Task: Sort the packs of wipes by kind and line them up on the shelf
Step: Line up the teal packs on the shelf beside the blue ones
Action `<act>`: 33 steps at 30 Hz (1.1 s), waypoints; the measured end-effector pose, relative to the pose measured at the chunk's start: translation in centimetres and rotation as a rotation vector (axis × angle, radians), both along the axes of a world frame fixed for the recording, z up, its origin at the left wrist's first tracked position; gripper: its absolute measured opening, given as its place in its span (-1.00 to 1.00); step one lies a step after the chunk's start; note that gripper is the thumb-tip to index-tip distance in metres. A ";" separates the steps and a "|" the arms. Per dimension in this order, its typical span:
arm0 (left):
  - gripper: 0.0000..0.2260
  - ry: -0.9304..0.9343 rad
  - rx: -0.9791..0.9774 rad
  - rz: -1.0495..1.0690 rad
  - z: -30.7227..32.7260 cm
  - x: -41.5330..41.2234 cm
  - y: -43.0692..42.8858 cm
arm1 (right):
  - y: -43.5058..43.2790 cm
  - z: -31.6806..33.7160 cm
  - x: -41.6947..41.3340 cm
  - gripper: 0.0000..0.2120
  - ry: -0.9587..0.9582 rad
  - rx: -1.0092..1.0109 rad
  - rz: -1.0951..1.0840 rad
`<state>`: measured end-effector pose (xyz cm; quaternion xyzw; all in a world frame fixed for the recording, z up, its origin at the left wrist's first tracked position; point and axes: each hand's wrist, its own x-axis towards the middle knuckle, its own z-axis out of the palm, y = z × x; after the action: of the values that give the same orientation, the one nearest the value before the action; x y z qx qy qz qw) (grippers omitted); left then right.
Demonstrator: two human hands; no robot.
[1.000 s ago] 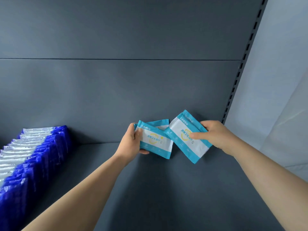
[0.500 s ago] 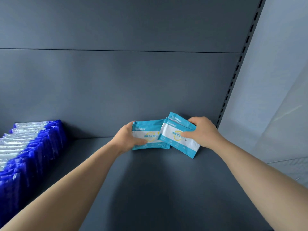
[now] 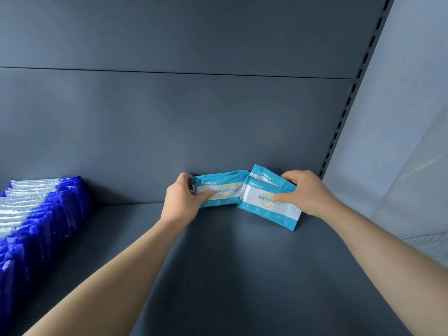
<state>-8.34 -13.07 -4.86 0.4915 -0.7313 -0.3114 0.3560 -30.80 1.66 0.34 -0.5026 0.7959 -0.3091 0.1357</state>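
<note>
Wipes packs, teal-and-white kind: two groups at the back of the dark grey shelf (image 3: 218,275), near the right upright (image 3: 349,103). Left hand (image 3: 180,201) grips the left pack (image 3: 219,191) at its left end, thumb across the front; pack stands on its long edge against the back panel (image 3: 169,129). Right hand (image 3: 306,192) pinches the right packs (image 3: 265,202), thumb on the front, fingers behind; at least two there, tilted, the front one's left edge touching the left pack. Row of dark blue packs (image 3: 36,226) stands upright along the shelf's left side, well apart from both hands.
</note>
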 end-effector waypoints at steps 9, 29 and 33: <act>-0.64 0.018 -0.092 0.080 0.9 1.7 0.8 | -1.4 0.4 2.1 -0.74 -0.071 0.033 0.160; -0.84 -0.168 0.068 -0.126 -0.2 4.3 0.8 | -0.1 0.8 1.3 -0.81 -0.147 -0.198 -0.007; -0.82 -0.138 0.058 -0.012 -0.1 4.4 0.2 | 0.7 2.5 -0.2 -0.82 -0.151 -0.303 -0.055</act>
<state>-3.93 -12.90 -4.91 0.5176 -0.7476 -0.3001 0.2885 -31.00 2.35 2.89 -0.4708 0.7411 -0.4660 0.1092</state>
